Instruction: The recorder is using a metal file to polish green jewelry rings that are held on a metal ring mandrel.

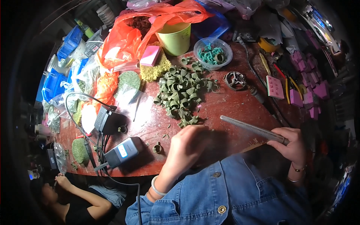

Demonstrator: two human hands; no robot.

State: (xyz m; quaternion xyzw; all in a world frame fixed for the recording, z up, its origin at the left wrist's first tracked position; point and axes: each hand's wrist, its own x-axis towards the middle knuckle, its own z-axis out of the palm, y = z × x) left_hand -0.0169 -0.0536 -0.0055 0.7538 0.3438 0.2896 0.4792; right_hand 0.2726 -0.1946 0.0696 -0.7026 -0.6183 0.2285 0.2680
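Observation:
My left hand (pixel 187 144) is closed, fingers curled just below a pile of small olive-green ring-like pieces (pixel 179 92); what it holds, if anything, is hidden. My right hand (pixel 288 144) grips a long grey metal tool (pixel 247 129), like a file or blade, angled toward the pile over the red-brown tabletop (pixel 225 105). One loose green piece (pixel 157 148) lies left of my left hand, along with several small scraps.
Behind are a clear tub of teal pieces (pixel 212 54), a yellow-green bucket (pixel 173 40) and orange bags (pixel 120 45). A power bank (pixel 123 153) and cables lie left; pliers (pixel 294 88) and pink blocks (pixel 320 90) right. Another person (pixel 86 202) is at lower left.

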